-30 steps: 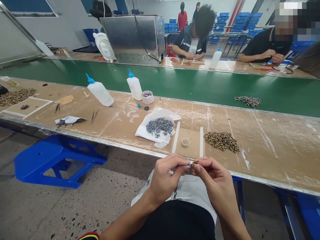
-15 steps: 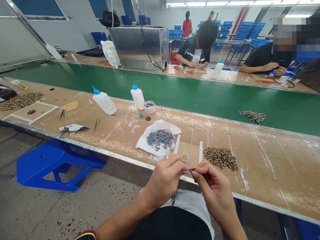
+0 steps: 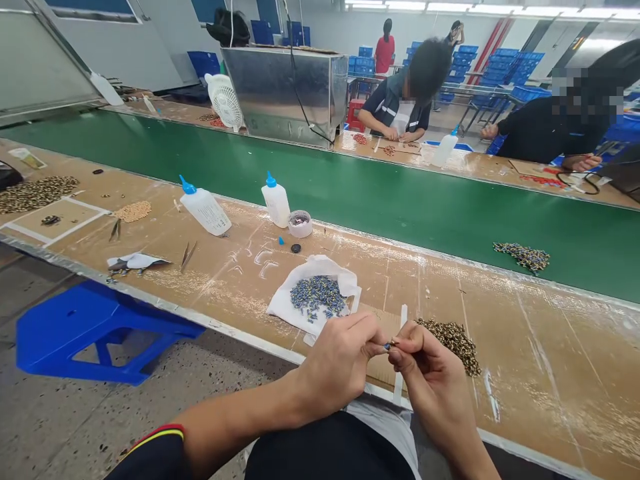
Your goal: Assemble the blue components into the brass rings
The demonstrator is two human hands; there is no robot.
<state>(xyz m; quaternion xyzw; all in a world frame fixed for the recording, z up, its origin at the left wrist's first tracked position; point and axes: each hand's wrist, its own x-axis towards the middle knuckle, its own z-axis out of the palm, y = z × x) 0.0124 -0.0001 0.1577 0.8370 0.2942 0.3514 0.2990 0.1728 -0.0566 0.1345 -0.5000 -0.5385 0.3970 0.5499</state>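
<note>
My left hand (image 3: 337,360) is closed in a pinch at the table's front edge, holding the blue end of a tiny part (image 3: 387,346). Thumb and forefinger of my right hand (image 3: 436,380) pinch the brownish other end, so the fingertips nearly meet. Whether it is one piece or two is too small to tell. Just beyond my left hand, a heap of small blue pieces (image 3: 317,295) lies on a white cloth (image 3: 281,303). Behind my right hand is a heap of small gold-and-black pieces (image 3: 453,341). A cardboard patch between white tape strips is partly hidden by my hands.
Two white bottles with blue tips (image 3: 205,210) (image 3: 276,203), a tape roll (image 3: 300,225) and tweezers (image 3: 188,257) lie farther left. A green belt (image 3: 350,193) runs behind, carrying a small heap of pieces (image 3: 523,257). Co-workers sit across it. A blue stool (image 3: 70,333) stands at left.
My view has shifted slightly. My hands stay pinched together on the tiny part, now covering the small ring on the cardboard. The co-worker at far right has moved their hands apart.
</note>
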